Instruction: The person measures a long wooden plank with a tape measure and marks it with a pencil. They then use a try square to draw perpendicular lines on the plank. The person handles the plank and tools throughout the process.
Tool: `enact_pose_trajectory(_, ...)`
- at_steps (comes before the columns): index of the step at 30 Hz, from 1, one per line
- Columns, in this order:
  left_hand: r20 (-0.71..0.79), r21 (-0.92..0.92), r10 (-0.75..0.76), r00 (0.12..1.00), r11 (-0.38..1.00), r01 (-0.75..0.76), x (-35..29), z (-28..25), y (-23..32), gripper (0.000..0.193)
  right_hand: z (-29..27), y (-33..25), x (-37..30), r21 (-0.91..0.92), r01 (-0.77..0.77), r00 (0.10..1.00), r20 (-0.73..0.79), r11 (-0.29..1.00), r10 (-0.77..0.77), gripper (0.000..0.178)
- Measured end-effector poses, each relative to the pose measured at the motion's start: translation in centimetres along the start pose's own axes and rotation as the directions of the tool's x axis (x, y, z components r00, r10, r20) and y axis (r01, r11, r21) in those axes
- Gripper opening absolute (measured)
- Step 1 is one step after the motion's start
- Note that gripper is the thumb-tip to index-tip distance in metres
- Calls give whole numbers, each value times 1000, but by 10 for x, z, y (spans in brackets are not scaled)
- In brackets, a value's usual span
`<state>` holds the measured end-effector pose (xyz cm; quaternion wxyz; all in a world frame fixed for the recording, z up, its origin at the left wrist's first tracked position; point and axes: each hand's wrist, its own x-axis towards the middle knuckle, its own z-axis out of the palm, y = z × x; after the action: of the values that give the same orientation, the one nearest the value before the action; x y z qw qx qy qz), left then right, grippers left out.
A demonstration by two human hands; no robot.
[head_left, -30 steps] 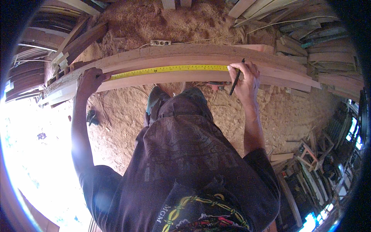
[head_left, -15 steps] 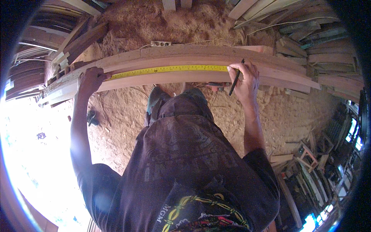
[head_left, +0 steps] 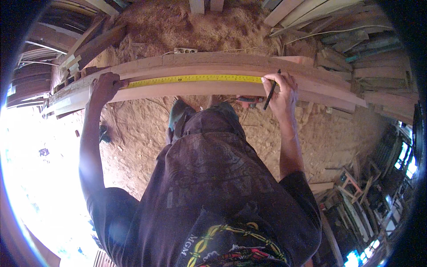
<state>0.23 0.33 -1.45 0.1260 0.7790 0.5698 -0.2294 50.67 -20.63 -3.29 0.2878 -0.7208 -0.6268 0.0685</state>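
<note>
A yellow tape measure [head_left: 195, 78] stretches left to right along a pale wooden plank [head_left: 178, 91] in front of me. My left hand [head_left: 105, 89] is closed round its left end at the plank's left part; whether a case sits inside the fist is hidden. At the other end, the fingers of my right hand [head_left: 283, 92] pinch the tape against the wood. That same hand also grips a thin dark pencil [head_left: 269, 96], tilted, its lower tip hanging over the plank's near edge. A second, rougher beam [head_left: 195, 58] lies along the far side of the plank.
A red tool [head_left: 247, 99] lies on the floor just below the plank, near my feet. Beyond the beam sits a pale socket strip [head_left: 185, 50] with a cable. Stacked timber [head_left: 46, 38] fills both sides, and sawdust covers the ground [head_left: 191, 26]. Wooden scraps [head_left: 356, 191] lie at the lower right.
My left hand has shifted very slightly up and left along with the view. Both hands keep their hold, and the tape stays stretched along the plank.
</note>
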Motion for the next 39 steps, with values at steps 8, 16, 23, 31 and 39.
enact_pose_trajectory(8,33,-4,-10,999,1000,11,3,0,-2,50,1,2,0,-8,-25,999,30,1000,25,13)
enact_pose_trajectory(16,-93,-59,50,994,997,-55,2,9,-8,54,-1,0,1,-11,-22,999,24,1000,23,14)
enact_pose_trajectory(23,-111,-65,70,991,995,-78,4,13,-13,55,0,1,1,-17,-26,999,20,1000,27,14)
enact_pose_trajectory(31,-123,-72,70,990,994,-80,3,14,-13,56,-1,1,1,-1,-19,1000,15,1000,19,15)
enact_pose_trajectory(39,-132,-70,78,988,994,-88,7,18,-17,57,4,3,2,29,25,998,-50,999,-24,14)
